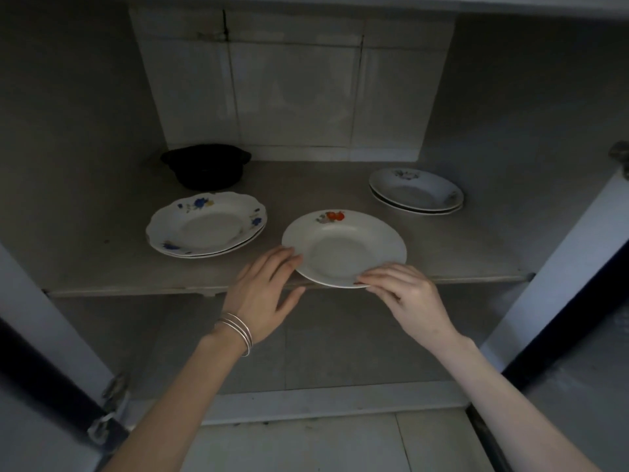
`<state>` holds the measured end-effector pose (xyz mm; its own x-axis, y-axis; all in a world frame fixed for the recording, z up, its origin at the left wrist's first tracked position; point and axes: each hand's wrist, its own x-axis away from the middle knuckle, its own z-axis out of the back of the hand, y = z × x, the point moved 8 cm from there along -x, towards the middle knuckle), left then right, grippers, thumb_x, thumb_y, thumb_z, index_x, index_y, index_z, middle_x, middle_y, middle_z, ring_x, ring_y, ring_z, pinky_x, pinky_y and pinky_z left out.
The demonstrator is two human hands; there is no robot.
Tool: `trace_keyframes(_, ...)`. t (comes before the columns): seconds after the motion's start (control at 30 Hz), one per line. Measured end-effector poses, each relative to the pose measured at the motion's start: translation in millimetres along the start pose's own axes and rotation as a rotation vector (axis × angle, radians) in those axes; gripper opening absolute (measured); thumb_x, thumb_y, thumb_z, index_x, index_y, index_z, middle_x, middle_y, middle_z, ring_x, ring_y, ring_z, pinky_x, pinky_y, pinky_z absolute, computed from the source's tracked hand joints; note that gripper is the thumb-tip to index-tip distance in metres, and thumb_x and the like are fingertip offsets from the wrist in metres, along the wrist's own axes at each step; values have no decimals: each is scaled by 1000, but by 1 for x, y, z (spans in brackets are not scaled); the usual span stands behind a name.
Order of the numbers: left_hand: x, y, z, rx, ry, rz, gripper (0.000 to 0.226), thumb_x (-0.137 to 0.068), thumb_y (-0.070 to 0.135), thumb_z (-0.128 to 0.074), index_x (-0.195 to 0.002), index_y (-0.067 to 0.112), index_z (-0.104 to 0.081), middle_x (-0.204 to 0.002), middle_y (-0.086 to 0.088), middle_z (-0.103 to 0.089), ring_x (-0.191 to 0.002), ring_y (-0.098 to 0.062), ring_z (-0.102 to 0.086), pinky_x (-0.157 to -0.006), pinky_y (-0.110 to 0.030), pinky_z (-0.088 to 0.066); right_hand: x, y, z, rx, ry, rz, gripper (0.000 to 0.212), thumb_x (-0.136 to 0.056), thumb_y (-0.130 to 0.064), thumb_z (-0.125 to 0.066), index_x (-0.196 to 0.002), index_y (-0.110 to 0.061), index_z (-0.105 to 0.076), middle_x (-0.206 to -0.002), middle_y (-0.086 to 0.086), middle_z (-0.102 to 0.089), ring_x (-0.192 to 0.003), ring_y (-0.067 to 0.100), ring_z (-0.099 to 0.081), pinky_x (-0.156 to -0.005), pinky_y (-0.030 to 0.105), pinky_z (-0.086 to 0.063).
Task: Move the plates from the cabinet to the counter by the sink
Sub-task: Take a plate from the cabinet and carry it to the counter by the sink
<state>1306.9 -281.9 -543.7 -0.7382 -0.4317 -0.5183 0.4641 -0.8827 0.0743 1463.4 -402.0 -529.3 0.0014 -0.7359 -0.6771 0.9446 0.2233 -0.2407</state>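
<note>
One red-flowered plate overhangs the cabinet shelf edge; I see the right hand pinching its near rim, the left hand touching its side with straight fingers

A black two-handled pot sits far back on the left.

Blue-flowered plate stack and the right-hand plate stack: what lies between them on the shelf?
In the head view, the red-flowered plate, slightly nearer the front edge, with the left hand and right hand on its near rim.
</note>
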Motion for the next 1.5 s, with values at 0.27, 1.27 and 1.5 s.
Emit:
trace_keyframes(0.27, -11, -5, 3, 39, -50, -33, 60, -94, 53, -20, -123, 14, -55, -129, -7, -54, -121, -23, -47, -97, -39, -42, -6, 27, 3, -120, -61, -94, 39, -91, -44, -48, -104, -15, -70, -110, -7, -65, -111, 7, -56, -98, 36, -43)
trace_keyframes(1.27, -28, -23, -23, 983, 154, 614, 79, -59, 9, -76, -125, 29, -38, -102, 24, -52, -89, 9, -51, -71, 0, -38, -6, 76, -20, -826, 87, -761, 73, -61, 1, -72, -121, -33, -45, -115, -11, -58, -101, -1, -57, -78, 16, -49)
trace_keyframes(1.5, 0, 3, 36, 1059, 128, 772, 82, -67, 0, -76, -136, 17, -36, -125, 2, -50, -110, -14, -50, -79, -17, -45, 7, 20, 29, -850, 82, -936, 82, -61, -8, -68, -135, -29, -39, -122, -6, -55, -112, 12, -53, -90, 37, -49)
